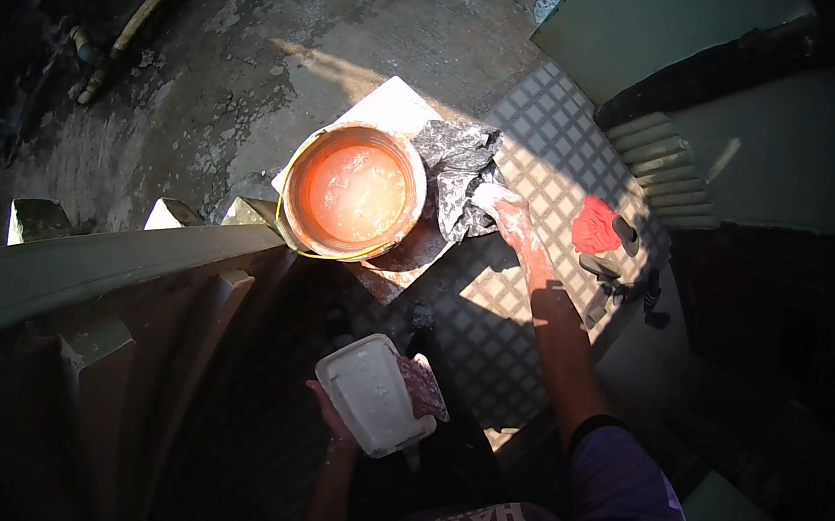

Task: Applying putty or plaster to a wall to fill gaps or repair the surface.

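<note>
My left hand [335, 421] grips a white rectangular plastic tub [371, 397] by its left side, low in front of my body. A flat, reddish-stained piece [422, 387] lies across the tub's right edge; its kind I cannot make out. My right hand [512, 217] reaches forward to a crumpled grey plastic bag [458, 154]. Its fingers look closed and end in a bright white mass, either a clump of white material or a coating. White residue streaks the wrist. Left of the bag stands a bucket [297, 179] with orange-pink liquid [359, 190] inside.
Bucket and bag rest on a white, stained board [392, 102] over patterned tiles [542, 112]. A red cloth [595, 225] and dark footwear [600, 268] lie at the right. A railing [117, 247] runs along the left. A pipe [150, 9] crosses the far-left concrete.
</note>
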`<action>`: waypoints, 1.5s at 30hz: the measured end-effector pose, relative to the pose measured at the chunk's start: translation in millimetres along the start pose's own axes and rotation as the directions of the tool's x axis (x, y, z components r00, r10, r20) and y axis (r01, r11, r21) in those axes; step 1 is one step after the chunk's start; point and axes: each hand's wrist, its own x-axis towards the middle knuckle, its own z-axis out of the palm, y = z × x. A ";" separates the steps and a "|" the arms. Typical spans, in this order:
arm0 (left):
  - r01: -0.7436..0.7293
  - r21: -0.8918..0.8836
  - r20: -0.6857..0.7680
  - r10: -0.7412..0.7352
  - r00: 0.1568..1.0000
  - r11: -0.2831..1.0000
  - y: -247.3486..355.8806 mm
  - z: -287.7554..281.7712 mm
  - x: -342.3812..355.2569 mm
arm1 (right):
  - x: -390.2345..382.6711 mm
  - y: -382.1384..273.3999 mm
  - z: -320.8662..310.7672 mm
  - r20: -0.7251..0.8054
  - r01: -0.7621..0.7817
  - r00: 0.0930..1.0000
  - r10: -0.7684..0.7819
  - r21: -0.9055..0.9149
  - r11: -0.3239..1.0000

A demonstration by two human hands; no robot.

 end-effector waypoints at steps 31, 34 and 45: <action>0.187 -0.323 0.637 0.067 0.768 0.928 65.6 205.5 -85.9 | -322.1 -300.0 258.2 0.783 0.814 0.569 0.251 -0.580 -0.034; 0.205 -0.293 0.631 0.028 0.775 0.934 71.3 201.4 -88.3 | -329.3 -295.1 274.2 0.844 0.864 0.482 0.235 -0.503 0.033; -0.048 -0.394 0.453 0.239 0.859 0.918 66.5 196.9 -100.7 | -329.3 -291.7 283.9 0.930 0.916 0.345 0.126 -0.363 0.168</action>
